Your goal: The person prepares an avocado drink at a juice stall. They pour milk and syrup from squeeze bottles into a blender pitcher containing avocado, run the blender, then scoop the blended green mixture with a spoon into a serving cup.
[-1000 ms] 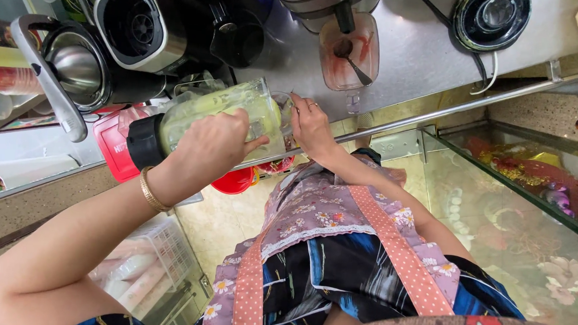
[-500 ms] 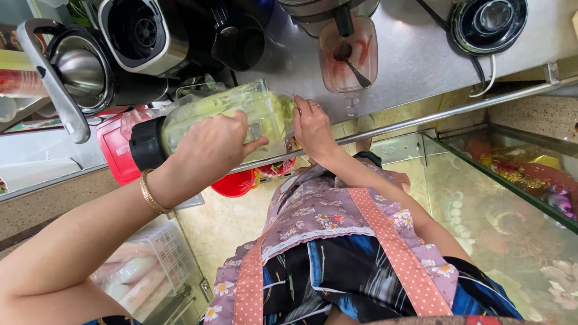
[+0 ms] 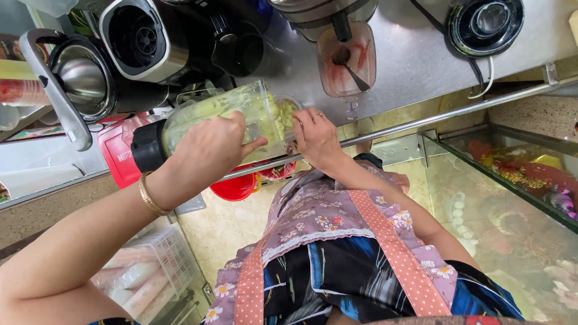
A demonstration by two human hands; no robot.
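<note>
My left hand grips a clear blender jar with a black base, tipped on its side and filled with pale green blend. Its mouth points right toward a small clear cup at the counter's front edge. My right hand is curled around that cup; a ring shows on one finger. A gold bangle sits on my left wrist.
On the steel counter stand a glass with red residue and a spoon, a black blender base, a steel juicer and a kettle. A red bucket sits on the floor below. A glass display case lies right.
The blender jar has tipped a little further and shifted toward the cup. My right hand stays at the cup.
</note>
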